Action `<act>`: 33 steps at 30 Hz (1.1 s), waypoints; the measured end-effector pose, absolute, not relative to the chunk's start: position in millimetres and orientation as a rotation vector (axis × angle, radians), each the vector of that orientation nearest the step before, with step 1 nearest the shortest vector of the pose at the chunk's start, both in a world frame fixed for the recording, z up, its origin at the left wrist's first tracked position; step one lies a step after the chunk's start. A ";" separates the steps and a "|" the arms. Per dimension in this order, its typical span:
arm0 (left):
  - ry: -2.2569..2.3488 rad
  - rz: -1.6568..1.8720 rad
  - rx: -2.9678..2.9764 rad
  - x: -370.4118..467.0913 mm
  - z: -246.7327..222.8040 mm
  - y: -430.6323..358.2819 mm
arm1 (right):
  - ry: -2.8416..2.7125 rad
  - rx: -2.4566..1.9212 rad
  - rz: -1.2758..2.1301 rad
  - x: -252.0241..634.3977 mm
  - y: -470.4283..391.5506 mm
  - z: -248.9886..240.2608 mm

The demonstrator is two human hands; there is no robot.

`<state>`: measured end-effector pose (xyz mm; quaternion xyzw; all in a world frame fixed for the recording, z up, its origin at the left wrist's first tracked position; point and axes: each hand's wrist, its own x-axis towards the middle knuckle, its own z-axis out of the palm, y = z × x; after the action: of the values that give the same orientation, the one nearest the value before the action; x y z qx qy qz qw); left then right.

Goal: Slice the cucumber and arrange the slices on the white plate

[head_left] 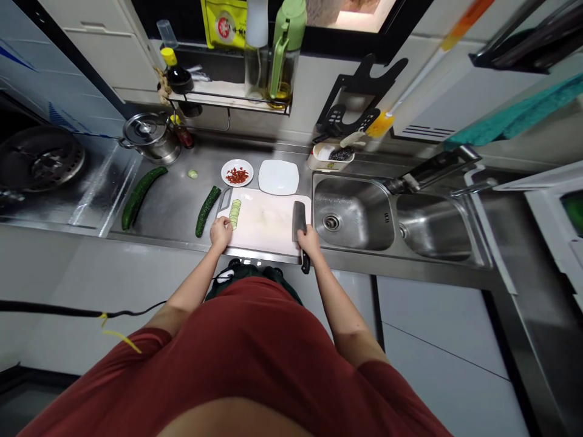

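Note:
A white cutting board point(266, 221) with a grey handle lies on the steel counter. Overlapping cucumber slices point(235, 212) form a row along its left side. My left hand point(221, 233) is at the near end of that row, fingers drawn together; whatever they may pinch is too small to make out. Over the board's right edge, my right hand point(310, 240) grips a cleaver point(299, 217), its broad blade pointing away from me and its black handle jutting toward me. Left of the board rests a cut length of cucumber point(207, 211).
Behind the board are a plate of chopped red chilies point(237, 174) and a white square plate point(278, 177). A whole cucumber point(142, 197), a cucumber end point(192, 174) and a lidded pot point(150, 136) stand left. To the right is a double sink point(353, 212).

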<state>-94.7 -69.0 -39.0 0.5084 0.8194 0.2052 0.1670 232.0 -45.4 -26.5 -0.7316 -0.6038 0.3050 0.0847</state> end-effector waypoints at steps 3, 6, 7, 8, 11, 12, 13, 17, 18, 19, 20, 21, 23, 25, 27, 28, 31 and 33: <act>2.332 0.589 1.447 -94.5 -38.4 -68.3 | -1.651 -2.192 1.030 234.9 -38.6 -32.7; 2.326 0.606 1.454 -94.4 -38.5 -68.3 | -1.622 -2.237 0.976 234.2 -35.0 -35.5; 2.326 0.614 1.455 -94.3 -38.7 -68.6 | -1.635 -2.261 0.905 233.6 -34.4 -35.7; 2.327 0.620 1.454 -94.0 -39.1 -68.9 | -1.653 -2.284 0.823 233.1 -34.1 -35.4; 2.332 0.648 1.453 -92.5 -40.1 -69.1 | -1.709 -2.325 0.657 231.7 -34.2 -32.9; 2.334 0.662 1.455 -91.5 -40.1 -68.5 | -1.728 -2.331 0.641 231.2 -34.4 -31.6; 2.335 0.681 1.460 -90.1 -40.0 -67.6 | -1.748 -2.340 0.637 230.6 -34.6 -30.0; 2.306 0.813 1.498 -79.8 -36.2 -58.3 | -1.779 -2.457 0.615 227.2 -34.3 -23.0; 2.286 0.848 1.511 -75.9 -34.7 -54.6 | -1.780 -2.495 0.608 226.4 -33.8 -21.4; 2.265 0.878 1.520 -71.6 -33.3 -50.6 | -1.782 -2.526 0.603 225.8 -33.3 -20.0; 2.244 0.898 1.520 -66.9 -31.9 -46.2 | -1.791 -2.545 0.598 225.5 -32.7 -18.8; 2.224 0.913 1.503 -62.1 -30.8 -41.4 | -1.807 -2.552 0.594 225.2 -32.2 -17.9; 2.178 0.923 1.441 -52.4 -29.7 -30.9 | -1.838 -2.549 0.587 225.1 -31.3 -16.7; 2.133 0.924 1.374 -43.2 -30.1 -19.0 | -1.860 -2.544 0.582 224.6 -30.6 -16.4; 2.080 0.918 1.310 -35.0 -31.9 -5.4 | -1.874 -2.546 0.566 223.2 -29.9 -16.9; 2.058 0.916 1.270 -31.3 -33.2 2.2 | -1.878 -2.552 0.554 222.2 -29.5 -17.3; 2.020 0.877 1.168 -22.5 -37.6 26.7 | -1.881 -2.583 0.529 219.0 -28.6 -18.4; 2.008 0.844 1.138 -19.2 -40.0 43.0 | -1.878 -2.605 0.536 217.7 -27.5 -17.4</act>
<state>-19.2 43.0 -40.0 0.4363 0.7697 0.3235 0.3355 217.7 -27.5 -17.4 -0.7988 -0.5759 0.1642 -0.0573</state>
